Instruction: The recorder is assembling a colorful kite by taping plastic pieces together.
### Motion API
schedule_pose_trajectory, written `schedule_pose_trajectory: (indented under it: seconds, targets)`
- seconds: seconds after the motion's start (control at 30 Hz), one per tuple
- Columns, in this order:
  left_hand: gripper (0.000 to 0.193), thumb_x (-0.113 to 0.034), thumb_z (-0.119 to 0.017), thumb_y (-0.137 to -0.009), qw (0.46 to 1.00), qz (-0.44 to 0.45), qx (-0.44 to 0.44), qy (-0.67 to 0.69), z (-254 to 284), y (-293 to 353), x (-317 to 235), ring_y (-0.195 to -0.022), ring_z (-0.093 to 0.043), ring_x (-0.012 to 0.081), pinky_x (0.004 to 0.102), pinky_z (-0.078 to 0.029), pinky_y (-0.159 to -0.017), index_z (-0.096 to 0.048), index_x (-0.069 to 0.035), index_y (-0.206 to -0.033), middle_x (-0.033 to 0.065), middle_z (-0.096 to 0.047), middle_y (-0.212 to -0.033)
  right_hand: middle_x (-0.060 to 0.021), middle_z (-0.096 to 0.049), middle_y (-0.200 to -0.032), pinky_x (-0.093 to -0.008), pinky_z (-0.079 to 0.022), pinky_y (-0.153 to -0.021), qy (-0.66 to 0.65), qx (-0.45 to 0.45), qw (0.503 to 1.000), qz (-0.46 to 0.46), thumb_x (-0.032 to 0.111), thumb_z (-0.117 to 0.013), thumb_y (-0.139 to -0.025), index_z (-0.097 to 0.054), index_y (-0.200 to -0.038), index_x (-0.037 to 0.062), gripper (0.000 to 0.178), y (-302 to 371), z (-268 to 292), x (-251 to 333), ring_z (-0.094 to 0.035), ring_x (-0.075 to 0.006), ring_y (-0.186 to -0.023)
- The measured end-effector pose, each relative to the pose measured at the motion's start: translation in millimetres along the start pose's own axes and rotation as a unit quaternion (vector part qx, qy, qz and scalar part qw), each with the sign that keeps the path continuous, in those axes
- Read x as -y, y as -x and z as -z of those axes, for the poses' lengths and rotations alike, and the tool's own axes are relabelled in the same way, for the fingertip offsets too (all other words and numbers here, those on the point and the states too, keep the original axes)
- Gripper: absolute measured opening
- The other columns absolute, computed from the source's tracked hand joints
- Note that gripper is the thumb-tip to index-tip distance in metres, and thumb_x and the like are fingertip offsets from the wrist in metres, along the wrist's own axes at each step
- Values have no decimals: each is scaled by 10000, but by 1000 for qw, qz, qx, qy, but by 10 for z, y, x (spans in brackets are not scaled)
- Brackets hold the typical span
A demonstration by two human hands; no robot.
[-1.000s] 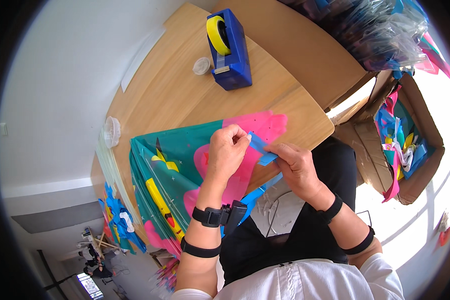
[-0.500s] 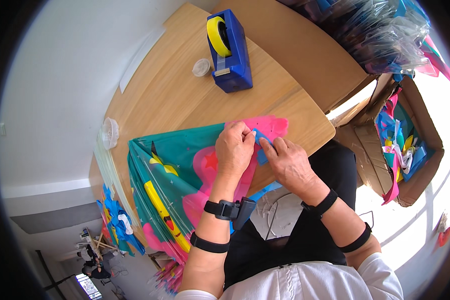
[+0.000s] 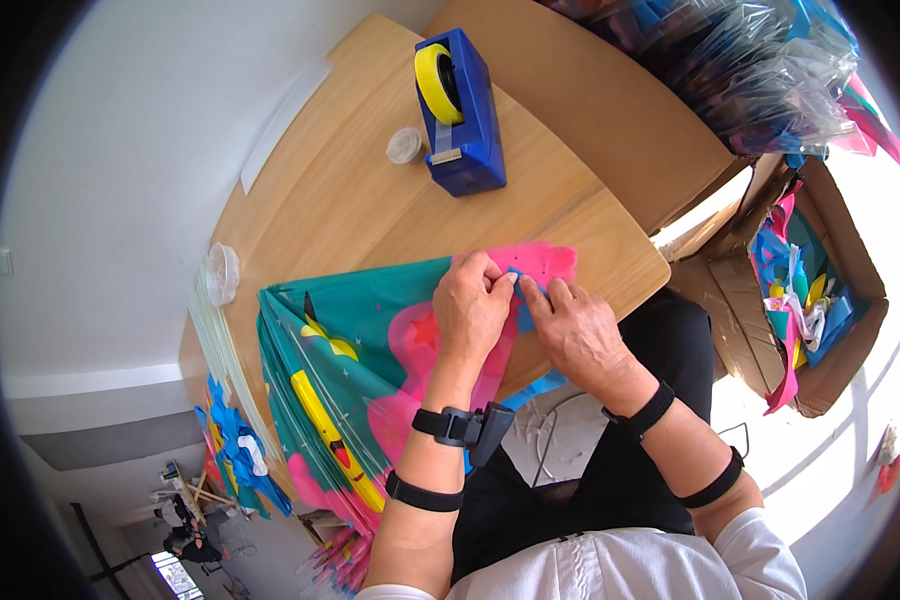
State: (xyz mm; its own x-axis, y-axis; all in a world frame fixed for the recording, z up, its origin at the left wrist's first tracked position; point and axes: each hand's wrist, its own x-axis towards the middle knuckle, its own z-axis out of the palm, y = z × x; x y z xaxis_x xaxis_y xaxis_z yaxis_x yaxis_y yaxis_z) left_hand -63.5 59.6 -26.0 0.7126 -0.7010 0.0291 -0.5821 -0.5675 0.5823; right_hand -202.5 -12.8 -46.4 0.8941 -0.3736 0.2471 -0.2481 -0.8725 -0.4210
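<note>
A thin, shiny printed sheet (image 3: 370, 290) in green, pink and yellow lies over the near edge of the wooden table, its lower part hanging in folds. On its pink end sits a small blue strip (image 3: 526, 320), partly covered by my fingers. My left hand (image 3: 473, 305) is closed in a pinch at the strip's upper end, thumb against the forefinger. My right hand (image 3: 575, 328) has its thumb and forefinger closed on the strip's right side, other fingers curled. The fingertips of both hands nearly meet. Most of what lies under them is hidden.
A blue tape dispenser (image 3: 473, 150) with a yellow roll stands at the table's far side, a small clear round tub (image 3: 403, 146) beside it. Another clear tub (image 3: 222, 274) is at the left edge. An open carton (image 3: 722, 310) of coloured scraps and plastic-wrapped bundles (image 3: 760, 80) are right.
Both hands stay at the blue strip with only small finger shifts. Less of the strip shows between the fingertips now. The whole view has moved slightly.
</note>
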Motion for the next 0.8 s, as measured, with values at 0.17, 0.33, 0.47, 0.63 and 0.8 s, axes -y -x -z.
schedule_pose_trajectory:
  seconds: [0.17,0.33,0.47,0.63,0.8]
  targets:
    - [219,-103,-753,-731,1000,8,-8,9,-20,-8,5,-581,-575,280,410,-439,-544,-544,-44,-699,87,-578,-640,-98,-523,-814,-343,-497,-623,14,-1,1000,-1,80,-585,-734,-526,-1277,-11,553,-4,-12,-1,-594,-237,-719]
    - [181,-109,-737,-772,1000,17,12,24,3,-52,38,-550,-579,234,376,-459,-547,-577,-31,-740,84,-605,-632,-92,-526,-801,-337,-501,-606,34,0,999,-6,81,-591,-732,-537,-1266,-14,545,-23,-5,24,-596,-224,-704]
    - [121,-92,-672,-867,985,19,-46,165,186,-231,69,-590,-496,50,214,-414,-521,-629,9,-815,-16,-568,-692,-91,-526,-797,-334,-505,-590,49,10,999,-9,81,-593,-735,-546,-1257,-17,533,-21,-5,30,-597,-220,-692]
    - [178,-127,-603,-908,964,-49,-197,173,422,-722,-22,-648,-540,115,274,-458,-623,-662,37,-943,69,-600,-696,-90,-521,-792,-335,-508,-589,44,6,999,-8,85,-591,-745,-549,-1252,-16,518,-40,-8,65,-600,-222,-699]
    - [222,-171,-625,-901,958,128,-37,252,642,-1085,-277,-682,-496,78,250,-448,-569,-675,1,-1032,5,-581,-787,-88,-516,-787,-332,-509,-598,42,5,999,-11,86,-589,-749,-553,-1244,-15,507,-33,3,54,-601,-220,-709]
